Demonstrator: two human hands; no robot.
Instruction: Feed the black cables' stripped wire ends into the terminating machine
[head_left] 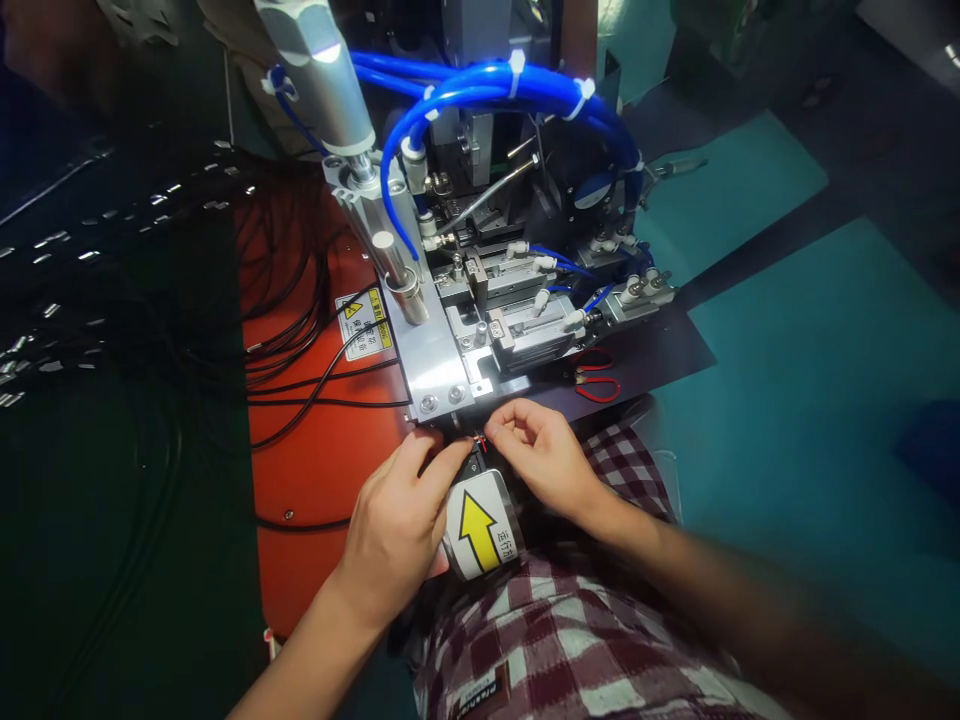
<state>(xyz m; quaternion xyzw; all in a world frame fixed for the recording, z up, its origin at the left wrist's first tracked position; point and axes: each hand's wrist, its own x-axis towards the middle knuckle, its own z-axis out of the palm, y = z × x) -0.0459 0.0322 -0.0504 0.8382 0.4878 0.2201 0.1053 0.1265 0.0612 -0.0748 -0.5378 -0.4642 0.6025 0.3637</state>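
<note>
A machine point(431, 350) with a silver metal plate and blue air hoses stands in front of me. At its front edge, both hands meet over a small black part with a red bit point(481, 443). My left hand point(401, 495) is closed, its thumb and finger pressed at this part from the left. My right hand point(544, 455) pinches close to the red bit from the right; what lies between its fingertips is too small to name. Just below the fingers is a white label with a yellow arrow point(480, 525) on a rounded housing, partly covered by the left hand.
Red-handled scissors point(598, 388) lie to the right of the machine. Black cables point(300, 375) run across the orange-red base point(315, 570) on the left. Blue hoses point(480, 85) arch over the machine, and a silver cylinder point(319, 80) rises at its left.
</note>
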